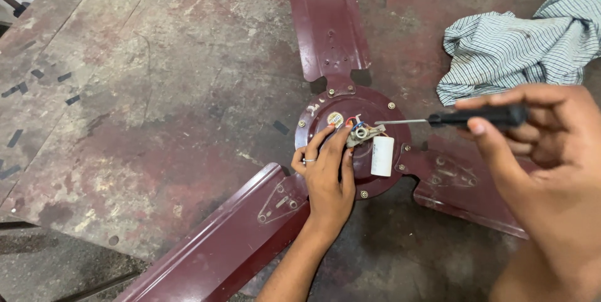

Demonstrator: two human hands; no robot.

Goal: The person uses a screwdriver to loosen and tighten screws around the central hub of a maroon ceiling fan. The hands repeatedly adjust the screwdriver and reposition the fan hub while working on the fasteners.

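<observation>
A maroon ceiling fan (350,133) lies flat on a worn metal table (156,108), its round hub near the middle of the view. Three blades run out from the hub: one to 12 o'clock (325,20), one to 7 o'clock (231,239), one to 4 o'clock (463,189).

On the hub sits a small grey terminal block (363,134) with red and blue wires (354,122) bunched at its 11 o'clock side, and a white cylindrical capacitor (382,155) just at its 5 o'clock.

The left hand (327,174) rests on the hub, fingers together, tips pinching the block's left end. The right hand (551,152) comes in from 3 o'clock, fingers clamped on the black handle of a screwdriver (463,118), whose thin shaft points at the block.

I judge the fan heavy, stiff and steady where it lies; the painted blades look smooth and thin-edged, so the hub is the place to grip. The block is light and small, its wires thin and likely easy to pull loose; it should be held by its body, not by the wires. The capacitor looks light and hangs on its leads.

A small round gold-and-white sticker (335,118) sits on the hub at 10 o'clock of the block. A crumpled striped cloth (519,45) lies at 2 o'clock on the table.
</observation>
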